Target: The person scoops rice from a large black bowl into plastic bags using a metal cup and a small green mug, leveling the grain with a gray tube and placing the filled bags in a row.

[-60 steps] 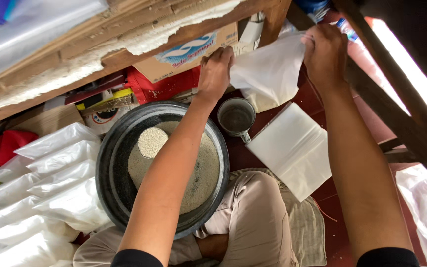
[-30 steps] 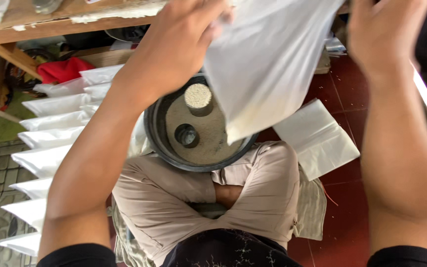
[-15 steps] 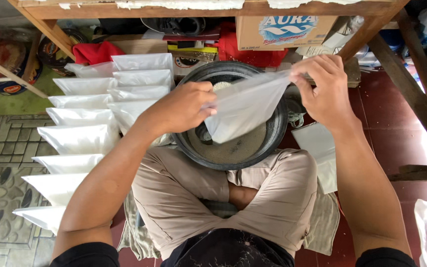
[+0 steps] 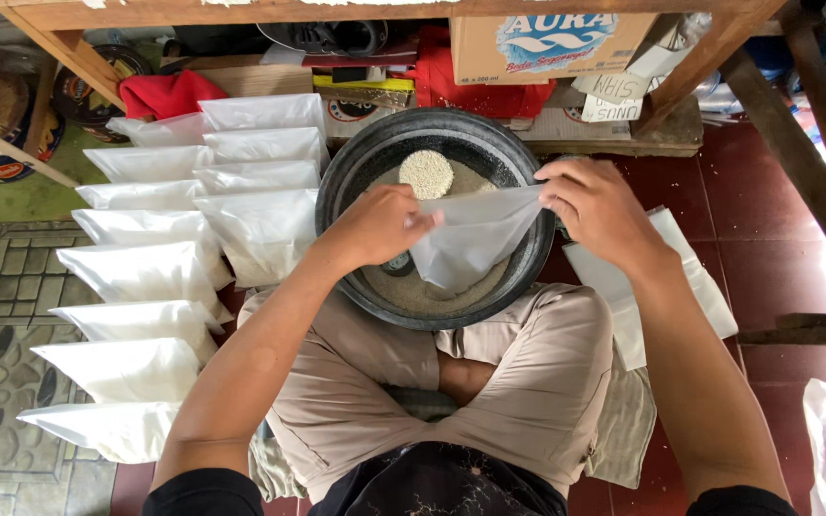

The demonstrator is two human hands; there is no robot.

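Left hand (image 4: pixel 380 226) and right hand (image 4: pixel 597 208) each pinched the clear bag (image 4: pixel 470 237) over the basin (image 4: pixel 336 191); stretching its mouth evenly looked best.

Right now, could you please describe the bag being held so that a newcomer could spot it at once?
Find the round dark basin of grain in front of the seated person's crossed legs. Above it, the left hand and right hand stretch a clear plastic bag by its mouth. Unlike the white bags rowed on the floor beside the basin, it is empty and limp.
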